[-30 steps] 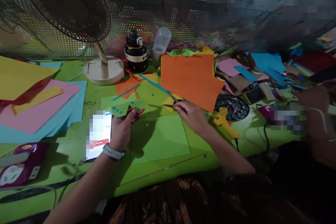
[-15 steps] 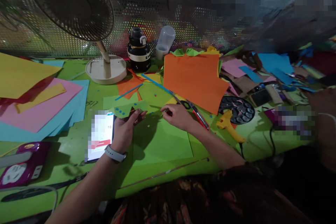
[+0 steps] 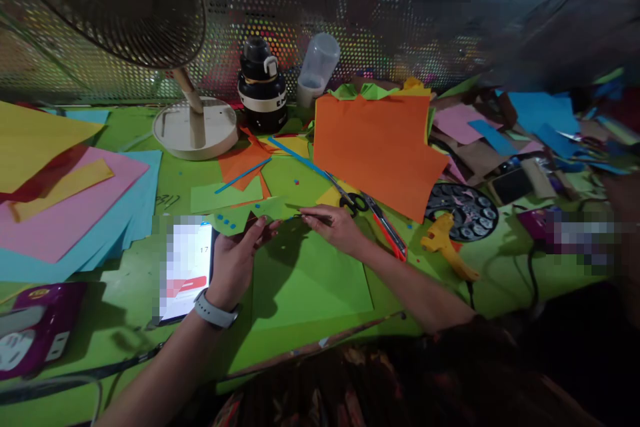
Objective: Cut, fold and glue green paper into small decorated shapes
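Observation:
My left hand (image 3: 237,260), with a pale watch on its wrist, holds a small green paper piece (image 3: 231,221) between thumb and fingers. Several blue dots and a dark triangular mark show on that piece. Facing it, my right hand (image 3: 333,230) pinches a thin, dark, pointed tool (image 3: 293,208) whose exact kind is too small to make out. Its tip points left, close to the paper. Under both hands lies a larger green sheet (image 3: 315,287). Scissors (image 3: 353,203) and a red-handled cutter knife (image 3: 385,227) rest just beyond my right hand.
A lit phone (image 3: 187,270) lies beside my left wrist. Behind stand a fan (image 3: 195,127), a black bottle (image 3: 263,93) and a clear container (image 3: 320,63). Orange sheets (image 3: 370,147), a yellow glue gun (image 3: 450,247), a black round palette (image 3: 465,210) and coloured paper (image 3: 75,213) surround the work spot.
My right hand has come slightly closer to the green piece, its tool now near the paper's right end. The phone's number went from 16 to 17. The view has shifted a little.

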`<action>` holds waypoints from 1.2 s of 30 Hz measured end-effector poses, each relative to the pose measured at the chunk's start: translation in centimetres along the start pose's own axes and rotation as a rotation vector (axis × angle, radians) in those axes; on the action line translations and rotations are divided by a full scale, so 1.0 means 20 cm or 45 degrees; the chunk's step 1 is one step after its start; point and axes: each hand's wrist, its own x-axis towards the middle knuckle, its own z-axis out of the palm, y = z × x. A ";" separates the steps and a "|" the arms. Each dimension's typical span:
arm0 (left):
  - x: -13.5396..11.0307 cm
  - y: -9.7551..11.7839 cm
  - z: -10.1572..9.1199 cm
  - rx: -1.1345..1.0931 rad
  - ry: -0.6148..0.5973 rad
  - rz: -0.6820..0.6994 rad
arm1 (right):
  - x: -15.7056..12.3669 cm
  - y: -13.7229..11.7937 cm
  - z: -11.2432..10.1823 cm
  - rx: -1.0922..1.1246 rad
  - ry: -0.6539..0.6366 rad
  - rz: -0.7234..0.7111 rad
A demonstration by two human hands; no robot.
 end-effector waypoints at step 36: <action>0.00 -0.01 0.01 0.046 -0.021 -0.004 | -0.01 -0.03 0.03 -0.290 -0.032 -0.226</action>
